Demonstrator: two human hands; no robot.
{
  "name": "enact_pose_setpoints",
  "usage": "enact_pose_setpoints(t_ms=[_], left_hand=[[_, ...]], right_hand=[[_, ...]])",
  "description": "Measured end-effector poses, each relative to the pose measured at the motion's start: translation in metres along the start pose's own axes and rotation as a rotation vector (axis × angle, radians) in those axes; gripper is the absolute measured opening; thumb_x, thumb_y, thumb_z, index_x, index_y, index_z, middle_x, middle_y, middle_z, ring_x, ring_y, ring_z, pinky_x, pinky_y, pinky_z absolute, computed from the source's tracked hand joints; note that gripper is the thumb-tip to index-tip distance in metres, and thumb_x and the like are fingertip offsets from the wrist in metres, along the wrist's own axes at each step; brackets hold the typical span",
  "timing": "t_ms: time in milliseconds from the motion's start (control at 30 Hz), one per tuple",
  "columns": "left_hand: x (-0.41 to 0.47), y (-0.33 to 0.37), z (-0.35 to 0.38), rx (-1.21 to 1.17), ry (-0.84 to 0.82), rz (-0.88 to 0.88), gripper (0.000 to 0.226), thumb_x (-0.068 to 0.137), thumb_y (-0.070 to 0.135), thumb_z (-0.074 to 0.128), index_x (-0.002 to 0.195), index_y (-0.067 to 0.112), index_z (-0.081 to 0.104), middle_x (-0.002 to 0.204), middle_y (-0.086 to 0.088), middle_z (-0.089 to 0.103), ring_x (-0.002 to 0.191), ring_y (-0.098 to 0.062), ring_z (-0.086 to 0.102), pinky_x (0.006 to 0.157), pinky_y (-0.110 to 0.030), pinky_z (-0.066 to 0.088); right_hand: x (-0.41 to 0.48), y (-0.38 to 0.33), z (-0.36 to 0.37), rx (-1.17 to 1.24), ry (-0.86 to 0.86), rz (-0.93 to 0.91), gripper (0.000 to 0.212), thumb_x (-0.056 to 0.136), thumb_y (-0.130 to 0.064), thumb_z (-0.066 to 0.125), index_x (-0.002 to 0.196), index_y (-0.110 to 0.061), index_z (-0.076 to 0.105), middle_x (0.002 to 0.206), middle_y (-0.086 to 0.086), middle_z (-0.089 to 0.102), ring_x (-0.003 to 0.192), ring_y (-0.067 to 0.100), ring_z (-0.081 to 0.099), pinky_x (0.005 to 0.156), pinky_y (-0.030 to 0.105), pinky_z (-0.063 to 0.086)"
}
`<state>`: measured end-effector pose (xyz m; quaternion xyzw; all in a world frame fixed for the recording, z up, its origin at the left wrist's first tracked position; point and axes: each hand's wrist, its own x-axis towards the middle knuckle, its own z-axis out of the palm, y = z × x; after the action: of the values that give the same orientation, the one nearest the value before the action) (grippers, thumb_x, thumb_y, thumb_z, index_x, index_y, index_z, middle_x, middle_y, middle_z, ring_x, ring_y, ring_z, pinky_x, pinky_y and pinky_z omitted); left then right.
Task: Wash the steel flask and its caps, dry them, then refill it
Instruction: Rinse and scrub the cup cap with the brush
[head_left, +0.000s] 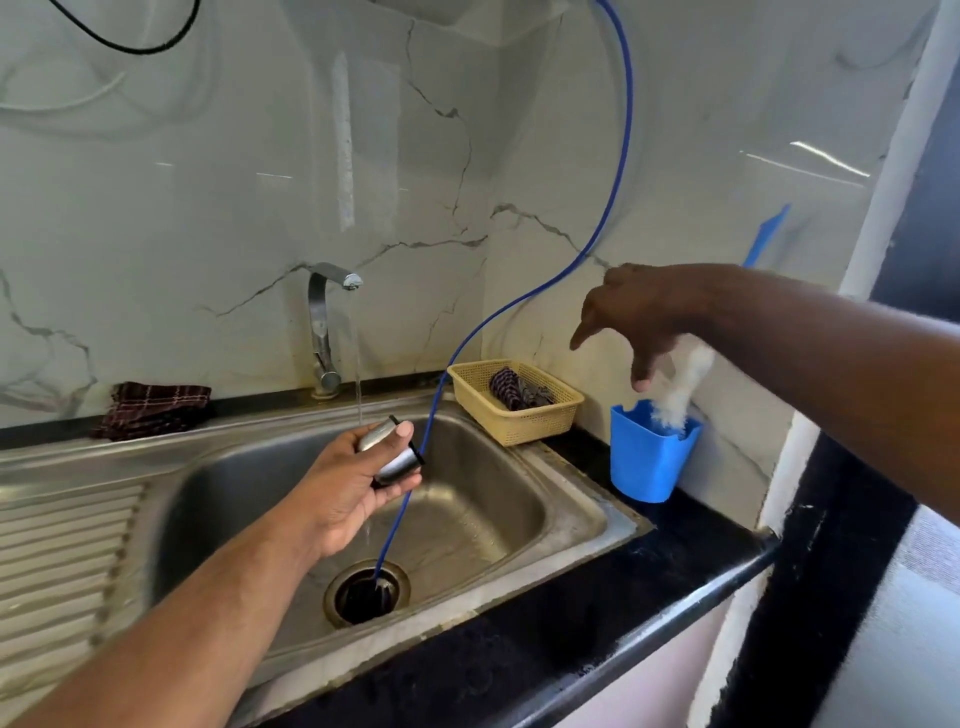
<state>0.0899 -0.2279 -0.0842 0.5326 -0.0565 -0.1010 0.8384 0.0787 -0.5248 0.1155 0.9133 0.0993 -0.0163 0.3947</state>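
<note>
My left hand (340, 491) is over the sink basin (483, 499), palm up, gripping steel flask caps (390, 453) with black rims, thumb on top. A thin stream of water (358, 374) from the running tap (326, 317) falls just by the caps. My right hand (641, 319) reaches out to the right, fingers pointing down, and pinches a white fluffy scrubber (681, 382), blurred, whose lower end is in a blue plastic holder (648, 460) on the counter. The flask body is not in view.
A blue hose (519, 301) runs down the wall, past my left hand, into the drain (368, 590). A yellow basket (511, 410) holding a dark scrubber (519, 391) sits behind the sink. A checked cloth (155, 409) lies at the back left. The black counter edge (675, 577) runs along the right.
</note>
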Motion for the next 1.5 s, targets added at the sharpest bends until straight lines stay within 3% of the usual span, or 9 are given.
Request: enact_pose_setpoints(t_ms=[267,400,500,700,800,900,1133,1367,1500], left_hand=[[0.002,0.008,-0.012,-0.029,0.172,0.034,0.053,0.087,0.036,0.07,0.124,0.001,0.055,0.114,-0.022,0.067,0.097,-0.031,0.071,0.086,-0.04,0.063],[0.007,0.009,-0.02,0.05,0.209,0.035,0.061,0.092,0.052,0.06,0.125,0.002,0.063,0.11,-0.022,0.075,0.086,-0.026,0.072,0.078,-0.038,0.062],[0.01,0.012,-0.021,0.034,0.243,0.024,0.053,0.101,0.05,0.048,0.123,0.006,0.067,0.107,-0.016,0.078,0.092,-0.025,0.073,0.088,-0.042,0.059],[0.018,0.01,-0.042,0.223,0.253,-0.153,0.062,0.1,0.067,0.034,0.127,0.018,0.063,0.112,-0.013,0.077,0.112,-0.03,0.07,0.1,-0.047,0.055],[0.025,0.003,-0.051,0.381,0.406,-0.194,0.054,0.099,0.066,0.043,0.129,0.023,0.056,0.12,-0.007,0.067,0.108,-0.03,0.068,0.088,-0.043,0.06],[0.027,-0.005,-0.06,0.539,0.468,-0.212,0.05,0.098,0.064,0.049,0.133,0.028,0.045,0.122,0.0,0.06,0.105,-0.021,0.067,0.09,-0.041,0.06],[0.032,-0.011,-0.075,0.901,0.464,-0.057,0.038,0.097,0.034,0.067,0.131,0.033,0.05,0.123,0.007,0.058,0.106,-0.009,0.06,0.078,-0.023,0.05],[0.062,0.007,-0.054,1.085,0.435,0.044,0.048,0.093,0.019,0.072,0.131,0.029,0.044,0.111,0.011,0.057,0.092,-0.003,0.057,0.065,-0.013,0.042],[0.096,0.004,-0.04,1.076,0.438,0.125,0.06,0.092,0.029,0.071,0.145,0.032,0.042,0.13,0.006,0.059,0.118,-0.015,0.058,0.094,-0.028,0.052]], right_hand=[[0.051,-0.1,-0.021,0.562,0.379,-0.28,0.079,0.085,-0.053,0.076,0.153,-0.038,0.041,0.144,0.003,0.052,0.134,0.024,0.043,0.111,0.042,0.039],[0.093,-0.162,-0.012,0.942,0.281,-0.443,0.103,0.076,-0.058,0.083,0.16,-0.039,0.025,0.157,0.003,0.044,0.141,0.019,0.043,0.118,0.035,0.035],[0.12,-0.204,-0.012,1.275,0.181,-0.545,0.082,0.077,-0.048,0.087,0.148,-0.035,0.047,0.136,-0.008,0.064,0.116,0.003,0.06,0.106,0.022,0.047],[0.182,-0.238,-0.001,1.71,0.024,-0.452,0.056,0.074,-0.034,0.092,0.12,-0.016,0.066,0.107,0.006,0.076,0.094,0.021,0.072,0.087,0.049,0.059],[0.204,-0.256,0.005,1.719,0.112,-0.201,0.06,0.072,-0.032,0.092,0.124,-0.023,0.062,0.112,-0.001,0.068,0.097,0.018,0.069,0.074,0.037,0.064],[0.225,-0.274,0.02,1.568,0.282,-0.031,0.075,0.063,-0.038,0.096,0.128,-0.025,0.061,0.124,-0.001,0.061,0.109,0.015,0.06,0.087,0.026,0.051],[0.237,-0.288,0.032,1.604,0.352,-0.073,0.078,0.071,-0.024,0.093,0.139,-0.03,0.055,0.133,-0.002,0.05,0.122,0.017,0.054,0.106,0.027,0.045],[0.226,-0.277,0.02,2.534,-0.196,-0.047,0.04,0.101,-0.048,0.057,0.124,-0.016,0.062,0.105,0.019,0.075,0.074,0.023,0.069,0.061,0.034,0.058],[0.226,-0.273,0.022,2.695,-0.344,0.025,0.05,0.102,-0.052,0.044,0.117,-0.014,0.072,0.103,0.015,0.078,0.098,0.029,0.072,0.085,0.04,0.058]])
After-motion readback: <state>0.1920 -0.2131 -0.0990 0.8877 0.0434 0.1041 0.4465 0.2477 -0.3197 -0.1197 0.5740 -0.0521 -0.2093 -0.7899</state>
